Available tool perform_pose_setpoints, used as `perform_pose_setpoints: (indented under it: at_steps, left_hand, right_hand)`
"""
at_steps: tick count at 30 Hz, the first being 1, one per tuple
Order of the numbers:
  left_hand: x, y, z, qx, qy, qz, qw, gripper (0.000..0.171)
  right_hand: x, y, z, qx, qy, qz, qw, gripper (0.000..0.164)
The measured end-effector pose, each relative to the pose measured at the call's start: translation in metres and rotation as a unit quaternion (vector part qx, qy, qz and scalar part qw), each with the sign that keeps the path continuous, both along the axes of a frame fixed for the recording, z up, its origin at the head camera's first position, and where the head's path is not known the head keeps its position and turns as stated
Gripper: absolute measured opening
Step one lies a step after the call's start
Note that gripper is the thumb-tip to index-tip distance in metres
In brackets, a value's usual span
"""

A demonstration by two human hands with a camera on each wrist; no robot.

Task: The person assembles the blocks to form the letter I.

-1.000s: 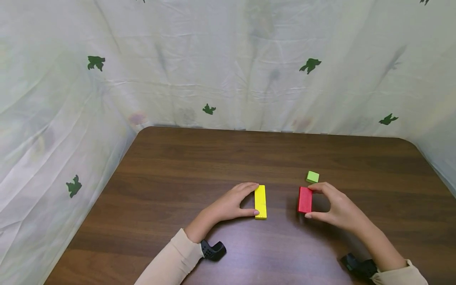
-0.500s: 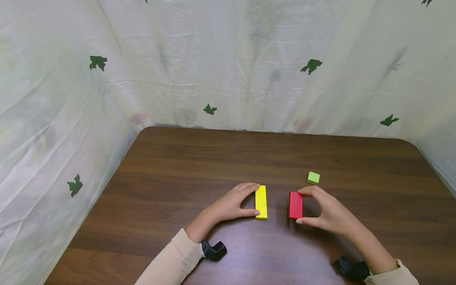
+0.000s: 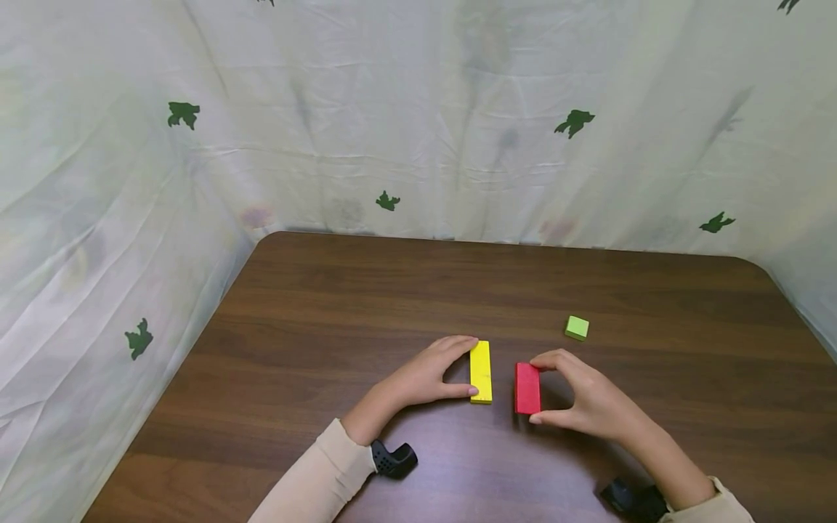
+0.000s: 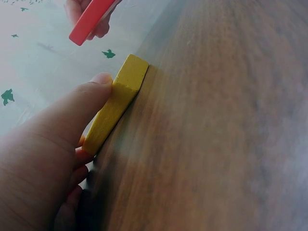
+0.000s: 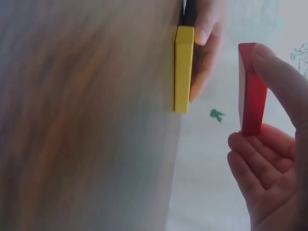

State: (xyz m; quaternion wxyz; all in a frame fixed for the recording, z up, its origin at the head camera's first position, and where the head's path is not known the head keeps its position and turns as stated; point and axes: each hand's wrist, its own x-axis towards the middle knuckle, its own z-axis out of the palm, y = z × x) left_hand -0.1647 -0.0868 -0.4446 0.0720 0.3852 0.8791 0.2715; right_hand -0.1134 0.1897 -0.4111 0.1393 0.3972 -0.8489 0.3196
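Note:
A yellow rectangular block (image 3: 481,372) lies flat on the table, its long side pointing away from me. My left hand (image 3: 428,374) grips it between the thumb at the near end and the fingers at the far end; the left wrist view shows the yellow block (image 4: 118,101) resting on the wood. To its right, my right hand (image 3: 585,396) pinches a red rectangular block (image 3: 527,388) by its two ends. In the right wrist view the red block (image 5: 253,91) is held above the tabletop, apart from the yellow one.
A small light green block (image 3: 577,327) sits on the brown wooden table (image 3: 366,290), behind my right hand. A pale cloth (image 3: 418,109) with dark green leaf-like patches hangs behind the table and at its left. Each wrist wears a black device (image 3: 394,460).
My right hand has carried the red block leftward and a little nearer to me, closing the gap to the yellow block. The left hand and yellow block have stayed in place.

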Motion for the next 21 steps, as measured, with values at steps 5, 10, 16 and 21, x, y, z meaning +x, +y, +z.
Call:
perform_pose_setpoints:
  at_steps: [5,10,16,21]
  left_hand:
    - [0.000,0.000,0.000,-0.003,-0.006,0.003,1.0000,0.075]
    - [0.000,0.000,0.000,-0.005,-0.014,0.006,0.9999,0.075]
    - [0.000,0.000,0.000,-0.004,-0.012,0.005,0.9999,0.075]
    - [0.000,0.000,-0.001,-0.005,-0.011,0.005,0.9999,0.075]
  right_hand:
    - [0.001,-0.007,-0.003,-0.008,-0.004,0.014,1.000,0.065]
    - [0.004,-0.012,-0.005,-0.009,-0.024,0.019,0.999,0.064]
    - [0.007,-0.017,-0.008,-0.024,-0.035,0.034,0.999,0.063]
    - [0.008,-0.021,-0.010,-0.027,-0.036,0.041,0.998,0.063]
